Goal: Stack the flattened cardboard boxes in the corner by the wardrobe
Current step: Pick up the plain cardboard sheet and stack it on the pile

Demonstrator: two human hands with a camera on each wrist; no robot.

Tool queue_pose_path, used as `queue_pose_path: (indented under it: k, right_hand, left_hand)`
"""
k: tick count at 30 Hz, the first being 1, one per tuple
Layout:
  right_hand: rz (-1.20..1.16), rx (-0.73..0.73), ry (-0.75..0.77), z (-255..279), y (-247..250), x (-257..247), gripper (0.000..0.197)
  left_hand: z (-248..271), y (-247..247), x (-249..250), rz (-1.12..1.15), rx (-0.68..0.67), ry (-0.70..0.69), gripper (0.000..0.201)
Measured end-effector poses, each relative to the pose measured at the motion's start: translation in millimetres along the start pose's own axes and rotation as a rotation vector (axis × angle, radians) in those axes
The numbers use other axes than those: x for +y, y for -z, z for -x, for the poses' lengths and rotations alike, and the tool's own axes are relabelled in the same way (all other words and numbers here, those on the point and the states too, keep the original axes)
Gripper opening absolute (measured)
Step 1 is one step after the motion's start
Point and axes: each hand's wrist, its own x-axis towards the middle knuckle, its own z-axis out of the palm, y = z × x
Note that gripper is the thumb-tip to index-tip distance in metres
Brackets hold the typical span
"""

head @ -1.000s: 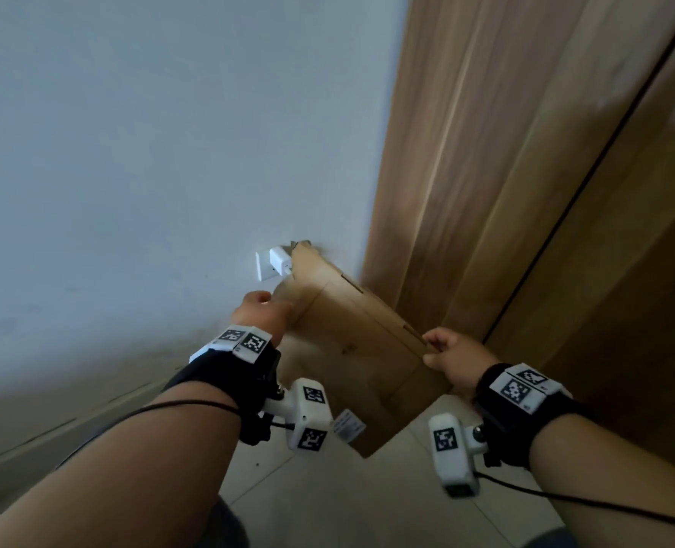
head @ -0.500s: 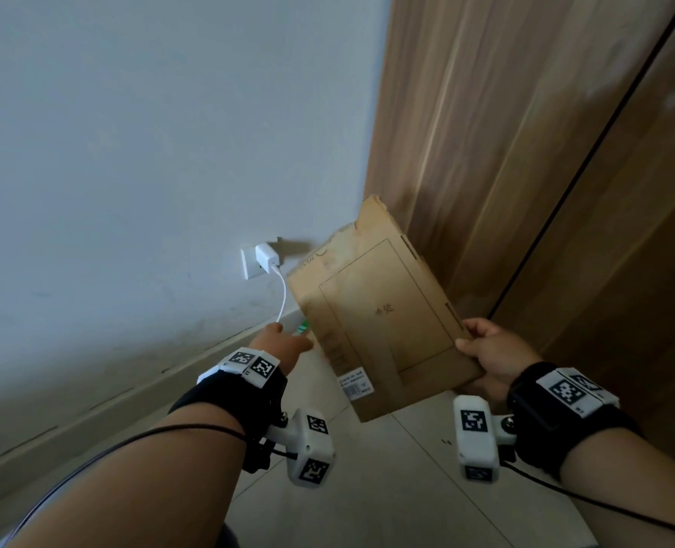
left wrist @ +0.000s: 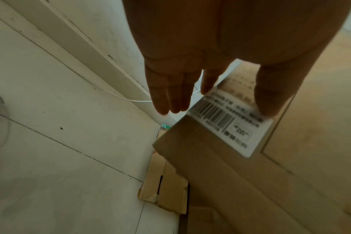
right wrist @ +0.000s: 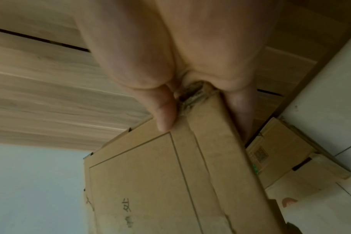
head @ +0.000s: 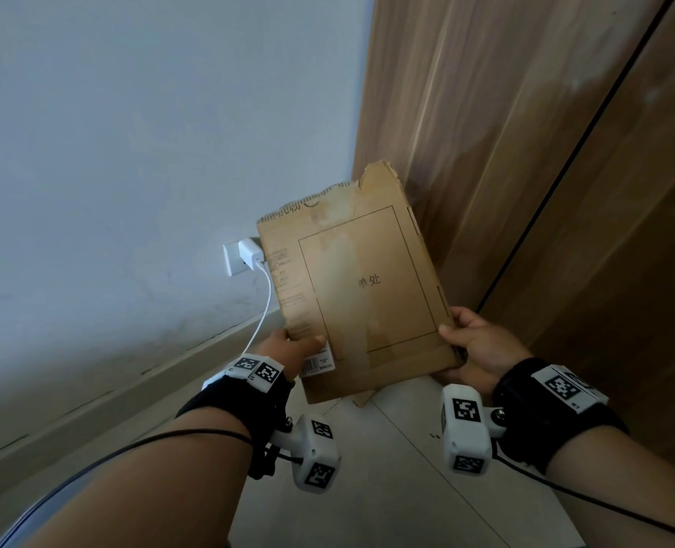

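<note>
A charger (head: pixel 250 253) sits plugged into the wall as the left hand (head: pixel 288 350) pinches the box (head: pixel 361 294) at its label (head: pixel 319 361) and the right hand (head: pixel 480 346) grips its right edge, holding it above the floor beside the wardrobe (head: pixel 525 152).

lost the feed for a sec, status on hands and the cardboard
Right hand grips flattened box at its near right corner. Left hand pinches its left edge by the barcode label. Box held above cardboard on floor. Charger cable close on left.
</note>
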Motion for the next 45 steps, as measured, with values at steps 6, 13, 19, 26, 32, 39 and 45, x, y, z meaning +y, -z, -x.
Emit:
queue_pose_path:
  k: [6,13,19,26,32,39,45]
  right_hand:
    - [-0.026,-0.015,0.008,-2,-2,-1,0.026]
    - [-0.021,-0.013,0.058,-6,-9,4,0.027]
    - [0.134,0.054,0.152,2,-17,2,0.035]
    - [0.291,0.162,0.257,1,-22,5,0.045]
    - [0.207,0.326,0.258,-8,-21,5,0.046]
    - [0.093,0.567,0.221,-13,-5,-2,0.053]
    - [-0.136,0.326,0.075,-16,-8,-3,0.069]
  left_hand:
    - [-4,3,0,0.191,-0.032,-0.028,0.038]
    - [-3,5,4,0.310,-0.081,-0.117,0.008]
    - [-5,12,5,0.379,-0.082,-0.154,0.015]
    - [-8,14,7,0.453,-0.075,-0.198,0.019]
    - [-7,18,7,0.465,-0.075,-0.208,0.029]
    - [-8,27,6,0.423,-0.049,-0.202,0.026]
    - [-6,31,7,0.415,-0.065,-0.218,0.020]
